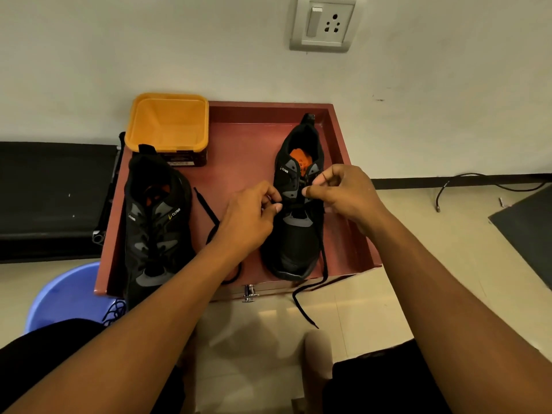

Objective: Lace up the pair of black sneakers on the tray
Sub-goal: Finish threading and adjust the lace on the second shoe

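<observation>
Left sneaker (155, 222) and right sneaker (294, 243) upright on red tray (245, 138) — lace (325, 255) trailing off

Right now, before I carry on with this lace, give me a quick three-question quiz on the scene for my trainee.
1. True or false: the left hand and the right hand are both at the right sneaker.
2. What sits at the back-left corner of the tray? A. yellow tub B. green box C. white mug
3. Fill in: one end of the lace hangs over the tray's ___ edge.

Key: 1 true; 2 A; 3 front.
</observation>
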{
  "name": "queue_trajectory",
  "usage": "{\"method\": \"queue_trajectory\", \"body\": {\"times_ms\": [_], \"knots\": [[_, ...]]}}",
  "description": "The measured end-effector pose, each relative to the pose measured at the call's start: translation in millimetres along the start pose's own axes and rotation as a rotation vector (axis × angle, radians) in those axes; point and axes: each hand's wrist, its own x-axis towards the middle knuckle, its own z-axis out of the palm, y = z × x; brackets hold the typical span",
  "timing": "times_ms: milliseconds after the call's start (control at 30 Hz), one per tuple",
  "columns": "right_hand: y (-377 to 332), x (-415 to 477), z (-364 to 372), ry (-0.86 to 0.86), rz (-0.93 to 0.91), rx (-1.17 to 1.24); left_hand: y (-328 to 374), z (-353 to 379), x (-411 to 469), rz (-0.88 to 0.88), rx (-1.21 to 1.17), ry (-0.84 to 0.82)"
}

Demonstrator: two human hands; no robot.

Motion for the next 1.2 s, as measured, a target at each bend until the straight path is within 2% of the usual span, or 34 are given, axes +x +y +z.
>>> {"method": "queue_trajectory", "body": {"times_ms": [300,467,567,667,933,1033,1133,1200], "knots": [[5.8,-1.3,-0.5,-0.04,0.064,0.051,-3.5,-17.4,2.3,-0.058,0.06,-0.157],[2.3,-0.7,2.3,-0.041,0.074,0.079,-2.9,-43.6,7.9,-0.059,0.033,-0.106],[1.9,0.3,2.2,-0.056,0.077,0.085,-5.6,-42.1,7.0,-0.146,-0.01,-0.135],[1.2,0.6,1.8,-0.061,0.071,0.068,-0.7,-48.7,6.6,-0.177,-0.155,-0.172],[0.7,1.6,1.7,-0.056,0.042,0.016,32.3,-73.9,-7.6,0.025,-0.329,-0.216],[-2.1,-8.5,-0.7,-0.053,0.037,0.007,43.1,-69.4,-19.6,0.024,-0.44,-0.307],[-15.4,-24.2,-5.7,0.062,-0.008,0.036,49.5,-56.4,-32.5,0.003,-0.495,-0.436],[-27.3,-42.7,-11.0,-0.023,0.055,0.152,55.0,-43.0,-45.5,0.004,-0.497,-0.53]]}}
